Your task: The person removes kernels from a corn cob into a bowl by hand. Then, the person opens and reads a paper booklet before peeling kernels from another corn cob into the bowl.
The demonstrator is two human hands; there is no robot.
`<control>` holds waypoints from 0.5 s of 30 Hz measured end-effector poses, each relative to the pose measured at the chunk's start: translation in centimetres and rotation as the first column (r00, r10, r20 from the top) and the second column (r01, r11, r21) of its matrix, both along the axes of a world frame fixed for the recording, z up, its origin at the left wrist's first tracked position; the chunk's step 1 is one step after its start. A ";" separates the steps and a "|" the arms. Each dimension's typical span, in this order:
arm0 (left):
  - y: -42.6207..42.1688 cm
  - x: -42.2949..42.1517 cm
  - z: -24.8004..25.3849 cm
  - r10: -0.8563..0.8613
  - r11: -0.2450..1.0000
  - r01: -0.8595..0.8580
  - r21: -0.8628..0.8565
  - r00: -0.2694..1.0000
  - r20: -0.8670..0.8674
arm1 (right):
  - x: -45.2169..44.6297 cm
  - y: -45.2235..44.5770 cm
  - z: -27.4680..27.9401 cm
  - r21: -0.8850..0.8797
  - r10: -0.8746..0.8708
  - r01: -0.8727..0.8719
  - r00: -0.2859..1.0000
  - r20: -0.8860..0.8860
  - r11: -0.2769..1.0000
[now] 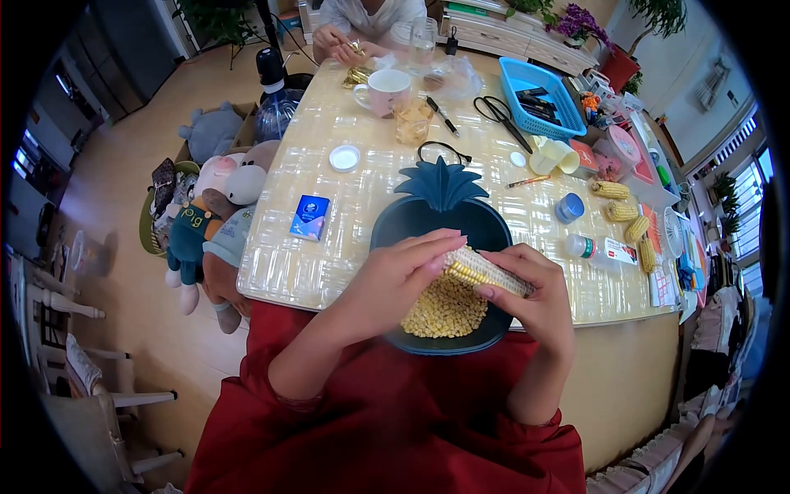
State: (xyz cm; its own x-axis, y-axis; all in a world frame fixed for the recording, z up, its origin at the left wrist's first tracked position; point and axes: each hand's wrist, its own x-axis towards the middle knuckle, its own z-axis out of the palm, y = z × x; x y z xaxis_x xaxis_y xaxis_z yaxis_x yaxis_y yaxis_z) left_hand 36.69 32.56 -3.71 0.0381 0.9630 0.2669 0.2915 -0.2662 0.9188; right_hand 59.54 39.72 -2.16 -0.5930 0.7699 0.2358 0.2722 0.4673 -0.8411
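Observation:
A partly stripped corn cob point(484, 272) is held slantwise above a dark teal, pineapple-shaped bowl point(385, 226). Yellow kernels still line one side of the cob, while the rest shows pale, bare sockets. My right hand point(539, 292) is closed around the cob's right end, thumb along its near side. My left hand point(395, 276) presses on the other end, its fingers together and the thumb side hidden from me. Below both hands, loose corn kernels point(444, 311) cover the bottom of the bowl. The bowl sits at the table's front edge, by my red garment.
On the table point(296, 267) are a blue box point(310, 217), white lid point(344, 158), mug point(387, 90), scissors point(504, 119), blue basket point(535, 78), clear bottle point(597, 251) and several corn cobs point(621, 212). A person point(374, 25) across the table handles something gold.

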 end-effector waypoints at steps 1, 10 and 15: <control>0.0 0.0 0.0 -0.001 1.000 0.001 0.007 1.000 -0.001 | 0.0 0.0 0.0 0.000 0.001 -0.001 1.000 -0.005 1.000; 0.0 0.4 -0.1 0.027 0.998 -0.023 0.065 0.998 -0.065 | -0.3 -0.2 0.2 -0.001 0.006 -0.006 1.000 0.017 1.000; -0.2 0.6 -0.1 0.076 0.985 -0.051 0.165 0.986 -0.148 | -0.4 -0.4 0.3 -0.033 0.002 -0.003 0.999 -0.037 0.999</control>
